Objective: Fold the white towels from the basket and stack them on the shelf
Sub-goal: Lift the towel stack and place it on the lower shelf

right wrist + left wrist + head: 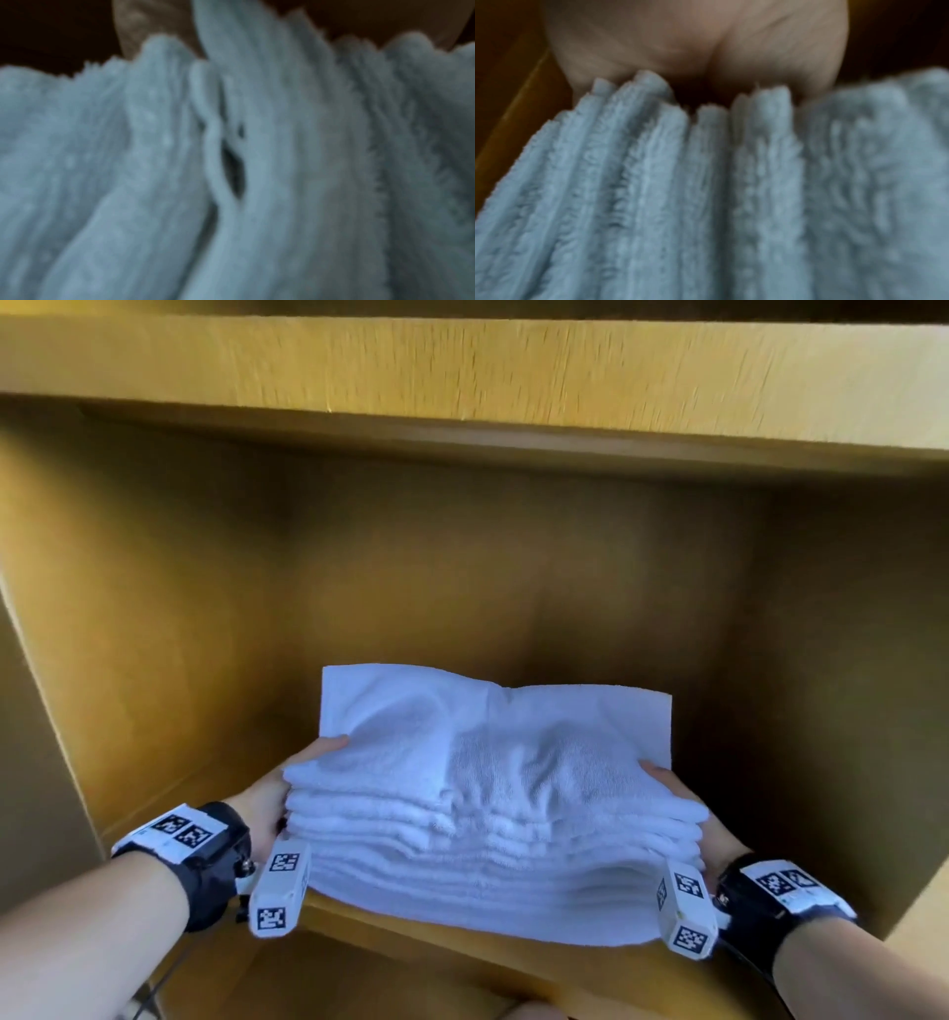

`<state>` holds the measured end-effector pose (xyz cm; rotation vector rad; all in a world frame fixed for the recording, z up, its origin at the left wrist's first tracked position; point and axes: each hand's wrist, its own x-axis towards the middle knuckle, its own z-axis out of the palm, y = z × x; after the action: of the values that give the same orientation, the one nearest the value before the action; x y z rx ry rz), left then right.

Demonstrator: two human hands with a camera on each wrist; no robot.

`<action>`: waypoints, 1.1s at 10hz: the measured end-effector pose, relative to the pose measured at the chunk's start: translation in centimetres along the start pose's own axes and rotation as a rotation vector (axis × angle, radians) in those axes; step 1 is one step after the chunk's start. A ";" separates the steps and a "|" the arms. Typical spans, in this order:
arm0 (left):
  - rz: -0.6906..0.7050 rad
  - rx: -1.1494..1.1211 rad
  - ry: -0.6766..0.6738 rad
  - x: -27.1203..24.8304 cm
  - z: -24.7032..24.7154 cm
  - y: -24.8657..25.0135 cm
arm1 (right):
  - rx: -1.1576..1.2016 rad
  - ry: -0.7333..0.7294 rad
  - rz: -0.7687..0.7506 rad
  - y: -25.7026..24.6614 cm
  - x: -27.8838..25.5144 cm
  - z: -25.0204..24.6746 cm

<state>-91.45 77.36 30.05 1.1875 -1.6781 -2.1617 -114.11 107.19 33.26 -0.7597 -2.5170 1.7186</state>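
White terry towels, folded and stacked, sit at the front edge of the wooden shelf. Your left hand grips the stack's left end, thumb on top; your right hand grips the right end the same way. Both wrist views show only blurred towel edges against your palms. Another shelf board runs above.

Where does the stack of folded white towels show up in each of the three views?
Head: stack of towels low centre, on the shelf board, left hand and right hand gripping its ends.
Left wrist: layered edges fill the lower frame.
Right wrist: layers fill most of the frame.
Shared landmark: the towels' ribbed layer edges.
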 end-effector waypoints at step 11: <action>0.221 -0.370 0.272 -19.9 -24.9 -3.8 | -0.176 -1.445 -0.131 -4.0 -23.7 7.5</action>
<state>-60.32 71.26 34.99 1.0740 -1.1739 -1.9602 -96.72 90.26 40.06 1.1290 -3.2308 2.4770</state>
